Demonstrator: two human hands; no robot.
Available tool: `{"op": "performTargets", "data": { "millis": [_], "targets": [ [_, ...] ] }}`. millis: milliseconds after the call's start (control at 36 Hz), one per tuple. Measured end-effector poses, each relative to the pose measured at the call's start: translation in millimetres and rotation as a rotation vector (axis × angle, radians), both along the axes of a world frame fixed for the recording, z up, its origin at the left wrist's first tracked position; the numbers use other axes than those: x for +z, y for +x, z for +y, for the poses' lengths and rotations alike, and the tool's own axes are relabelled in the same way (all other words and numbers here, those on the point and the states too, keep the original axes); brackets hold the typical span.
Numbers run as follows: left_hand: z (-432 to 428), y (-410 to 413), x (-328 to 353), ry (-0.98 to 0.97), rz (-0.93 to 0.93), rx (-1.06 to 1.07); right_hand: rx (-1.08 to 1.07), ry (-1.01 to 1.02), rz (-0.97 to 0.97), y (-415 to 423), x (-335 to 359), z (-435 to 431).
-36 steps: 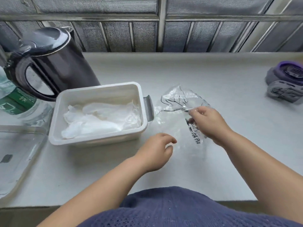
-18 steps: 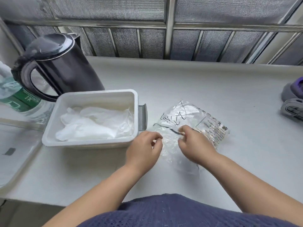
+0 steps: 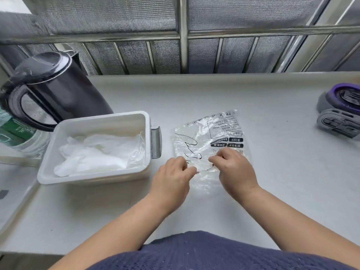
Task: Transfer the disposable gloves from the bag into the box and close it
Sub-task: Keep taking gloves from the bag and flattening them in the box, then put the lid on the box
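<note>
L hand (image 3: 171,178) + R hand (image 3: 236,170) both pinching near end of flat bag (image 3: 212,137), gloves (image 3: 101,154) in open box (image 3: 101,126) beside

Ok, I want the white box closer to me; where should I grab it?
Take the white box by its near long rim, coming from the front. That lip juts out past the wall and faces you unobstructed, while the kettle crowds the far left corner.

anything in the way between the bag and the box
Nothing visible. The left hand and right hand both grip the bag at its near end, and only a strip of bare counter separates it from the box. The box is open on top; its grey latch sits on the side facing the bag.
</note>
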State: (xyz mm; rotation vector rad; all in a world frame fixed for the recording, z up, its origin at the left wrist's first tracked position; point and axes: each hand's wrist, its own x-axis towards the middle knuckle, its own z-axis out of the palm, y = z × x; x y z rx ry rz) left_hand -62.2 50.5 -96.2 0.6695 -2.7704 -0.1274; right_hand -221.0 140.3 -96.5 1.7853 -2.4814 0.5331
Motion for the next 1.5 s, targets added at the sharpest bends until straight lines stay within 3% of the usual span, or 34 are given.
{"op": "performTargets", "data": {
  "millis": [167, 278, 333, 389, 472, 528, 694, 806, 917, 972, 1028, 1083, 1222, 1278, 1361, 1417, 1500],
  "targets": [
    [-2.8, -4.6, 9.4, -0.045, 0.212, -0.178, 0.1, -0.456, 0.098, -6.6, -8.1, 9.3],
    [-10.0, -3.6, 14.4, -0.098, 0.303, -0.203, 0.091, -0.57, 0.135, -12.3, -7.1, 9.1],
    [-12.2, -2.9, 14.2, -0.054, 0.274, -0.185, 0.017, -0.493, 0.149, -16.9, -5.9, 8.7],
    [-14.8, -0.3, 13.8, 0.012, 0.239, -0.181, -0.122, -0.273, 0.11, -20.7, -1.5, 6.7],
    [-17.7, 10.7, 20.8, 0.061, 0.316, -0.132, -0.282, 0.201, -0.151, -21.0, 14.5, 5.8],
    [-20.7, 19.9, 26.3, 0.067, 0.421, -0.051, -0.301, 0.343, -0.224, -19.3, 24.3, 4.5],
    [-46.8, 59.2, 44.8, 0.12, 0.563, 0.294, -0.245, 0.15, -0.27, 30.0, 52.2, -25.9],
    [-70.7, 96.3, 57.7, 0.202, 0.586, 0.541, -0.145, 0.031, -0.575, 63.2, 64.6, -55.3],
    [-100.3, 144.3, 58.5, 0.301, 0.399, 0.909, -0.175, 0.156, -0.852, 87.3, 66.5, -83.8],
    [-116.1, 169.9, 57.1, 0.471, 0.277, 1.067, -0.265, 0.202, -1.053, 100.4, 64.0, -97.9],
    [-129.5, 188.0, 52.1, 0.649, 0.204, 1.08, -0.362, 0.168, -1.156, 108.7, 60.7, -108.4],
    [-135.5, 194.5, 47.7, 0.747, 0.162, 0.985, -0.444, 0.141, -1.09, 112.0, 60.7, -113.6],
    [-155.7, 197.4, 49.9, 0.642, 0.205, 0.665, -0.465, 0.099, -0.522, 131.6, 61.7, -133.8],
    [-159.3, 192.9, 54.3, 0.74, 0.261, 0.512, -0.378, 0.073, -0.358, 142.6, 62.0, -140.0],
    [-159.9, 192.7, 58.7, 1.024, 0.391, 0.451, -0.192, 0.052, -0.291, 163.3, 65.3, -153.4],
    [-164.1, 202.9, 53.7, 0.959, 0.379, 0.517, -0.09, 0.054, -0.29, 176.8, 64.2, -160.2],
    [-179.2, 240.1, 36.7, 0.657, 0.17, 0.694, 0.004, 0.04, -0.284, 200.7, 55.4, -169.7]
  ]
}}
